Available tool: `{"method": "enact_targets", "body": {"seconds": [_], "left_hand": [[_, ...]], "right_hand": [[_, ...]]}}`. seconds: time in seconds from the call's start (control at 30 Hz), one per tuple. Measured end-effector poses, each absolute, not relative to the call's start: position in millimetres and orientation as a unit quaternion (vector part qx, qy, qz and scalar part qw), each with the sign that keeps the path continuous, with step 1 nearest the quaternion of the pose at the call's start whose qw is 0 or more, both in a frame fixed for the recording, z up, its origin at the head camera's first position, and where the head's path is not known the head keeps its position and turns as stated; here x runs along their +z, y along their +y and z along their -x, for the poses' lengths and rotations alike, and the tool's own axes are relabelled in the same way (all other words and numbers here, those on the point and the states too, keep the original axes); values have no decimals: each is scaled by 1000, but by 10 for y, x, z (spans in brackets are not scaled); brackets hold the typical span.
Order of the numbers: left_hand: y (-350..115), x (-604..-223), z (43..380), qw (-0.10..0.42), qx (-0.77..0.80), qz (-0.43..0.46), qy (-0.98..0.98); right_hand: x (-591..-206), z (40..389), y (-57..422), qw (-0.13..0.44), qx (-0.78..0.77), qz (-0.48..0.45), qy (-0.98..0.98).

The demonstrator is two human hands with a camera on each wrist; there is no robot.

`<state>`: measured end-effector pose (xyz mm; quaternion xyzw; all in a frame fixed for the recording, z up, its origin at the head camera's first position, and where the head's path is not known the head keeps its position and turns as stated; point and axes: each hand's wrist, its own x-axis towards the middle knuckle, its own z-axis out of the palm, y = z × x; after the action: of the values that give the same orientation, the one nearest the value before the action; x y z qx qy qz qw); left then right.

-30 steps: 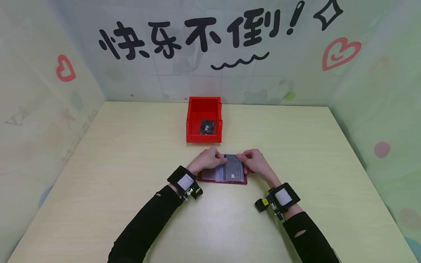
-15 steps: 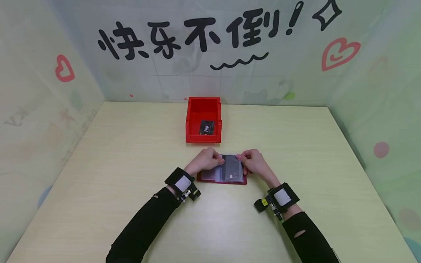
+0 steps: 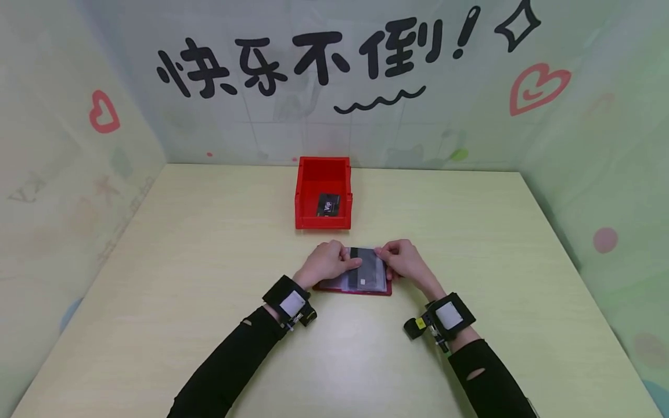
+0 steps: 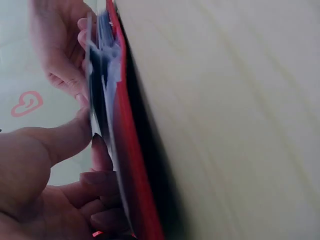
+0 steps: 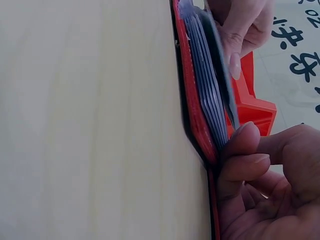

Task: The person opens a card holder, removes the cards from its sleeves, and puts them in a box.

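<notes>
Pale tabletop (image 3: pixel 157 261), red bin (image 3: pixel 324 223) at 12 o'c; L hand (image 3: pixel 326 262) pinches grey card (image 3: pixel 372 273), R hand (image 3: pixel 405 260) pinches at 1 o'c, card or sleeve (image 5: pixel 207 75) unclear. Card prob. light, stiff, slick: grip edges.

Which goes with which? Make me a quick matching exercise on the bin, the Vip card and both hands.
1. bin
2. Vip card
3. left hand
4. right hand

A. pinching at the right side of the card holder
B. at the left part of the grey card
C. red, beyond both hands
D. inside the bin

Pairs: 1-C; 2-D; 3-B; 4-A
</notes>
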<state>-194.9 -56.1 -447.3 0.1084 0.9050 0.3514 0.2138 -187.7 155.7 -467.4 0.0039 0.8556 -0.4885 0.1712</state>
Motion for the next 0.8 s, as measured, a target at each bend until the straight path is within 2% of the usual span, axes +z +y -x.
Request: {"method": "enact_targets", "body": {"seconds": [0.47,0.8], "left_hand": [[-736,-4414,1996,244,363,-102,893],[-918,-4326,2033,220,412,-103,878]], "right_hand": [[-4648,1870,1529,175,-502,-16,847],[-4676,1868,1558,167,-515,-6,841]]}}
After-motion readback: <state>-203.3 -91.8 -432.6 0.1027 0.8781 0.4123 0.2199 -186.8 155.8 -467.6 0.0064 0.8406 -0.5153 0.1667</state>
